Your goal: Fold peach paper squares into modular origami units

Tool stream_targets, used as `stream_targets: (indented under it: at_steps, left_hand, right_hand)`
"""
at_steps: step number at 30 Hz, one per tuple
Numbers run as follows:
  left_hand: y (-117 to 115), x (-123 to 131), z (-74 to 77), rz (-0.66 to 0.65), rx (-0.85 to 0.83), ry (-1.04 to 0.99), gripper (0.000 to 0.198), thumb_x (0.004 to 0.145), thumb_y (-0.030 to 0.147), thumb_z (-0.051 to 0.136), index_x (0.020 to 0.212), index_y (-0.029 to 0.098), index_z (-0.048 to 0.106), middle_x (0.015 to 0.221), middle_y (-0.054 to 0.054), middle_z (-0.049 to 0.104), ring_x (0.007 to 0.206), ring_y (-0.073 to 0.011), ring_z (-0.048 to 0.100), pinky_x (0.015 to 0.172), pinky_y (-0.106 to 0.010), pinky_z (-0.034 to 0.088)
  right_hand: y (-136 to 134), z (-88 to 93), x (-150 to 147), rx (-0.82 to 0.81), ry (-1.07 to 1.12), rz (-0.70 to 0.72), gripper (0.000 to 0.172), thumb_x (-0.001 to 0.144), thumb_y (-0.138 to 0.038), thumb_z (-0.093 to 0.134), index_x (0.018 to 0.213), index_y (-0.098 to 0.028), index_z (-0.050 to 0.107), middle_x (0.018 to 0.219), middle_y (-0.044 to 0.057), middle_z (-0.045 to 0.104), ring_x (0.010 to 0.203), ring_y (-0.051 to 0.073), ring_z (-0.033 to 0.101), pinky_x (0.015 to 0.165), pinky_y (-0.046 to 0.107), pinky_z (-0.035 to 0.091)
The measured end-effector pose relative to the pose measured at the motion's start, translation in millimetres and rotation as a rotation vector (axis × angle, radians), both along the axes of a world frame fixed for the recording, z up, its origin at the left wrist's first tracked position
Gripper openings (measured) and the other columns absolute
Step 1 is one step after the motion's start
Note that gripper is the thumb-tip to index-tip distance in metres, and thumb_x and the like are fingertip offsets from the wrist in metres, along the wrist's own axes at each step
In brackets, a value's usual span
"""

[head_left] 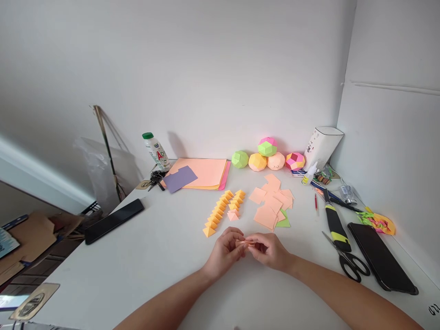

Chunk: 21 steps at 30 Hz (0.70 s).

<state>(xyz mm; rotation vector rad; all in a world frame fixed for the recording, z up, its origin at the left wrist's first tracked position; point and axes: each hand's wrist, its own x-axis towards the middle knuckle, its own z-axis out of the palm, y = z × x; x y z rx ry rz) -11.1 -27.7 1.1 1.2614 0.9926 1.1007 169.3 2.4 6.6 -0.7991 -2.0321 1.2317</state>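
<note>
Between the fingertips of both hands is a small folded piece of peach paper [244, 243], mostly covered by the fingers. My left hand [225, 251] pinches its left side and my right hand [270, 250] its right side, low over the white table. Just beyond the hands stand two rows of folded orange paper pieces [218, 213], and a peach folded piece [233, 215] ends the shorter row nearest me. Flat peach paper pieces [270, 214] lie in a loose overlapping pile to the right, with a green paper piece [283, 220] partly under them.
Paper balls [257, 162] line the wall, one stacked on top. Coloured sheets [202, 172] and a bottle [156, 152] stand back left; a black phone [114, 221] lies left. At right are scissors [345, 257], a cutter knife [337, 227], a glue bottle [309, 175] and another phone [381, 256].
</note>
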Motion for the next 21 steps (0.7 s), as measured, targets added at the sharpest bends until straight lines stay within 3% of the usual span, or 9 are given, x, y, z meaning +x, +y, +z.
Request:
stream_targets:
  at_steps: [7,12,18,21]
  left_hand:
    - [-2.5,-2.6,6.3,-0.032,0.053,0.220,0.025,0.084,0.036,0.056,0.081,0.015,0.068,0.077,-0.003,0.055,0.046,-0.0061,0.050,0.047,-0.022,0.041]
    - [-1.8,-4.1,2.0,-0.016,0.075,0.220,0.024,0.083,0.035,0.057,0.080,0.016,0.071,0.078,-0.004,0.058,0.045,-0.0057,0.049,0.046,-0.021,0.041]
    - [-3.9,-4.1,2.7,-0.012,0.088,0.203,0.025,0.083,0.035,0.057,0.078,0.016,0.072,0.072,-0.005,0.061,0.047,-0.0079,0.050,0.049,-0.023,0.044]
    - [-4.0,-3.0,4.7,-0.002,0.093,0.204,0.025,0.083,0.036,0.057,0.078,0.016,0.073,0.069,-0.005,0.062,0.049,-0.0094,0.051,0.049,-0.023,0.044]
  right_hand:
    - [-0.4,-0.6,-0.1,0.004,0.028,-0.038,0.019,0.086,-0.033,0.050,0.088,-0.017,0.060,0.057,-0.001,0.057,0.043,0.009,0.043,0.041,0.021,0.034]
    - [0.8,-6.3,1.7,-0.072,0.007,-0.084,0.021,0.085,-0.037,0.052,0.091,-0.018,0.058,0.072,0.005,0.068,0.046,0.011,0.052,0.046,0.024,0.044]
    - [2.4,-7.9,2.7,-0.095,-0.037,-0.088,0.024,0.085,-0.040,0.053,0.083,-0.017,0.062,0.057,0.001,0.062,0.045,0.012,0.055,0.046,0.024,0.044]
    - [2.3,-3.6,2.0,-0.116,-0.039,-0.081,0.026,0.085,-0.040,0.053,0.081,-0.016,0.062,0.061,0.002,0.064,0.046,0.012,0.055,0.046,0.023,0.044]
